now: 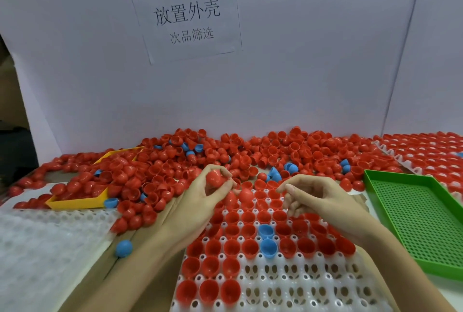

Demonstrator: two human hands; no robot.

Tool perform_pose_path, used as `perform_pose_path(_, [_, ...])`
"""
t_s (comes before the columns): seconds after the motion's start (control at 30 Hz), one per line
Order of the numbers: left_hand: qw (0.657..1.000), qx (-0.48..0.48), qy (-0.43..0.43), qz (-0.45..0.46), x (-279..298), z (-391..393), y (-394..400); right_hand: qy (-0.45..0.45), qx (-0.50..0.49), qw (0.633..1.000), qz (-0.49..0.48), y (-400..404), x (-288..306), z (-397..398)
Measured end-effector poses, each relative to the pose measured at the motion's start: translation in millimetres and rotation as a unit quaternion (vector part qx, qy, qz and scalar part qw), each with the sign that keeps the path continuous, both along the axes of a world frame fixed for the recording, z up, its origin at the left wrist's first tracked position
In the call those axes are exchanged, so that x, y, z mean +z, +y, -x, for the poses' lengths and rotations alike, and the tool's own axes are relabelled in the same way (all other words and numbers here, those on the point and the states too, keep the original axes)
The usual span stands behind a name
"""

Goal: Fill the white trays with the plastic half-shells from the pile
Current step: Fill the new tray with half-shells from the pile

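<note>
Left hand: the left hand (208, 194) pinches one red half-shell (215, 177) between thumb and fingertips, held up over the far edge of the white tray (288, 284), right where the pile (225, 156) spills against it.
Right hand: the right hand (323, 199) hovers over the tray's far rows, fingers loosely curled; they look empty, no shell showing in them.
Tray so far: far rows filled with red cups, two blue half-shells (266, 239) among them; the near rows and near right corner show bare holes.
Doing it well: I'd turn the shell open side up like its neighbours, drop it in the nearest bare hole, press it level.
In the way: loose shells lie on the tray's far edge and could roll onto filled cups.
Around: a yellow tray (75, 202) half buried at the table's left, a green mesh tray (421, 216) at the right, a stray blue shell (123, 248) near the left forearm, and a second filled tray (426, 153) in the far right corner.
</note>
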State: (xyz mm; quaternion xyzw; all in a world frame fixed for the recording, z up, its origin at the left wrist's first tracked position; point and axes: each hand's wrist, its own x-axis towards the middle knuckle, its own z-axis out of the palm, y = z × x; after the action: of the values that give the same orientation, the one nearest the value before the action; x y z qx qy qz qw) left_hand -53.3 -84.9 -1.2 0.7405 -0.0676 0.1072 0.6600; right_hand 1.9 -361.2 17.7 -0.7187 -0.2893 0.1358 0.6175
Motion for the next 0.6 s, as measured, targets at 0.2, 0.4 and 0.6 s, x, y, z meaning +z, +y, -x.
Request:
perform_pose_path(0.2, [0.988,-0.057,0.016,0.141,18.2,29.6,-21.7,-0.052,0.054,0.997,-0.004,3.0,6.1,8.4])
perform_pose_path(0.4, [0.998,0.029,-0.044,-0.016,18.3,44.3,-50.2,-0.102,0.096,0.990,0.009,13.4,10.3,17.7])
perform_pose_path(0.6, [0.994,0.009,-0.070,-0.079,16.9,48.1,-48.8,-0.108,0.089,0.990,0.021,13.5,3.1,13.6])
